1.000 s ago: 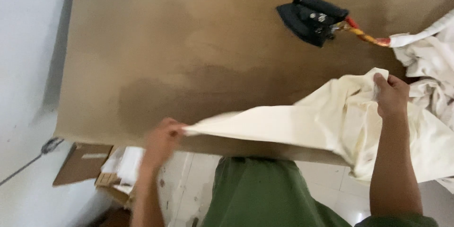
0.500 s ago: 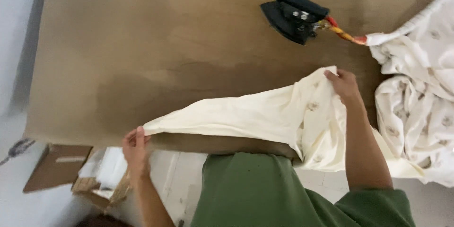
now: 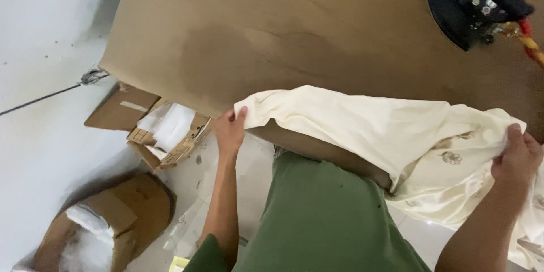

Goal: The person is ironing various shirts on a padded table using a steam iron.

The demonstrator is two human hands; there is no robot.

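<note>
Shown from above, a cream cloth is stretched along the near edge of a brown padded table. The cloth's left end is pinched between the thumb and fingers of the left hand, which is closed on the fabric just at the table's edge. The right end is gathered and gripped in the closed right hand, near the lower right of the view. Between the two hands the cloth lies partly on the table top and partly draped over its front edge, where small brown flower motifs are seen on the hanging folds. A black flat iron is set on the table's far right corner, well apart from the cloth, with a red and yellow braided cord leading off to the right. A green garment worn by the person fills the lower centre. On the pale floor to the left, an open cardboard box with white contents is placed beside the table, and a second cardboard box stuffed with white filling lies nearer the lower left corner.
</note>
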